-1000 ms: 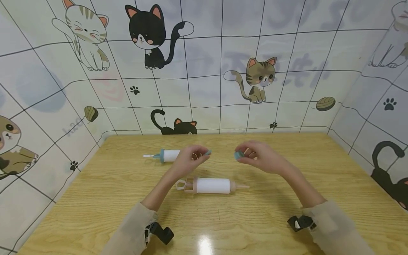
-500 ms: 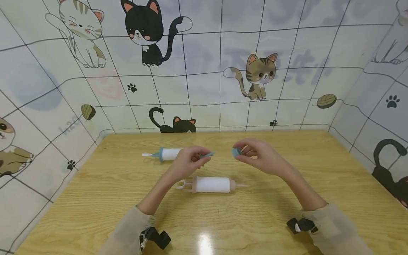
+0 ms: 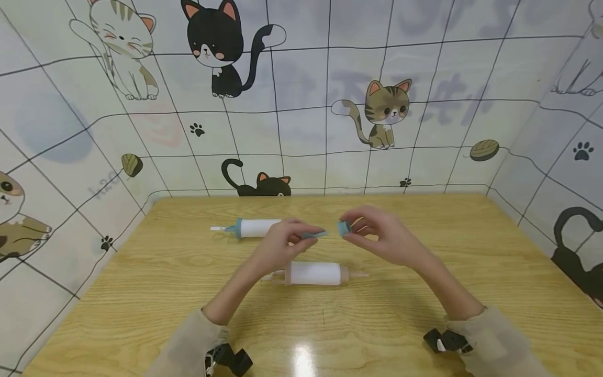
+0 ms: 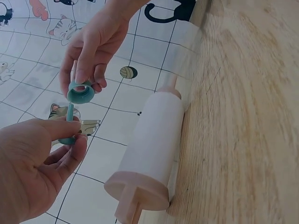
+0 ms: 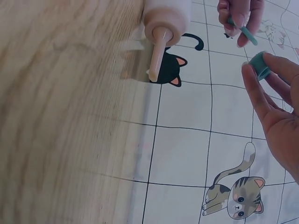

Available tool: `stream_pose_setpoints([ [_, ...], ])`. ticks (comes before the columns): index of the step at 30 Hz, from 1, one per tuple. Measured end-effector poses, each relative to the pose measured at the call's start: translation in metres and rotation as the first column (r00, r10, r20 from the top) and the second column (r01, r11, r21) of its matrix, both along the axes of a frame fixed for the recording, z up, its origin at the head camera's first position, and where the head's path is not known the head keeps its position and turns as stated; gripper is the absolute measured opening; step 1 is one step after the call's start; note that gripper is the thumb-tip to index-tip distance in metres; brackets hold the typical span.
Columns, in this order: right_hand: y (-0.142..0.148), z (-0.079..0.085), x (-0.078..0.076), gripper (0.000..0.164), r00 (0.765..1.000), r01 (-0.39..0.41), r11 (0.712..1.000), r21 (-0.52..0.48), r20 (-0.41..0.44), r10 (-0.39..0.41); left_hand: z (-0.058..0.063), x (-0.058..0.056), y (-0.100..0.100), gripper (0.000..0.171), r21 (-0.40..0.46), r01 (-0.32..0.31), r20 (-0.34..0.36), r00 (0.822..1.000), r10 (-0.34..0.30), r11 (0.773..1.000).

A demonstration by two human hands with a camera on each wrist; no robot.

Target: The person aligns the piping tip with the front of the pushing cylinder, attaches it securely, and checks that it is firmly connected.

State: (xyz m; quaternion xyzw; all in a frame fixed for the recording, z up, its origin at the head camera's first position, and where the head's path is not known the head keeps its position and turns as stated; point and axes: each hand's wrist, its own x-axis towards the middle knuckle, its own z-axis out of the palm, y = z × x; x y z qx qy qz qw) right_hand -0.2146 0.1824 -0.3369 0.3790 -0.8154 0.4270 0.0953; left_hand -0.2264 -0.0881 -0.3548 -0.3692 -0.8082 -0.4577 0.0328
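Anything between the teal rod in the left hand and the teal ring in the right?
Nothing visible: only a small open gap separates the rod from the ring. The white tube with pink ends lies on the table, outside that gap.

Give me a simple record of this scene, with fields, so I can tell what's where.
Left hand's grip: pinches a thin blue-green piece
Right hand's grip: holds a blue-green ring by its edges
Gap: piece and ring close, not touching
Nearer cylinder: white with pinkish ends, lying on its side
Farther cylinder: white with a blue-green end, partly behind the left hand
Surface: wood-grain table
Backdrop: grid-lined wall covering with cartoon cats
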Motion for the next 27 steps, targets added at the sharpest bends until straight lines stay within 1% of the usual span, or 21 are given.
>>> stream_pose_setpoints([
  [7, -0.006, 0.000, 0.005, 0.028, 0.999, -0.051, 0.998, -0.047, -0.013, 0.050, 0.002, 0.005, 0.005, 0.024, 0.047, 0.049, -0.019, 0.999, -0.048, 0.998],
  [14, -0.010, -0.001, 0.007, 0.029, 0.996, -0.076, 0.996, -0.045, -0.046, 0.074, 0.001, 0.007, 0.007, 0.020, 0.055, 0.087, -0.036, 0.996, -0.085, 0.995],
  [18, -0.011, -0.001, 0.008, 0.030, 0.995, -0.084, 0.996, -0.038, -0.056, 0.082, 0.002, 0.009, 0.009, 0.020, 0.068, 0.109, -0.029, 0.994, -0.108, 0.992],
  [22, -0.012, -0.001, 0.009, 0.030, 0.994, -0.088, 0.996, -0.034, -0.063, 0.085, 0.004, 0.011, 0.010, 0.019, 0.083, 0.117, -0.002, 0.993, -0.117, 0.990],
  [27, -0.015, -0.001, 0.011, 0.031, 0.992, -0.107, 0.994, -0.039, -0.069, 0.104, 0.005, 0.014, 0.012, 0.016, 0.079, 0.116, -0.007, 0.993, -0.116, 0.990],
])
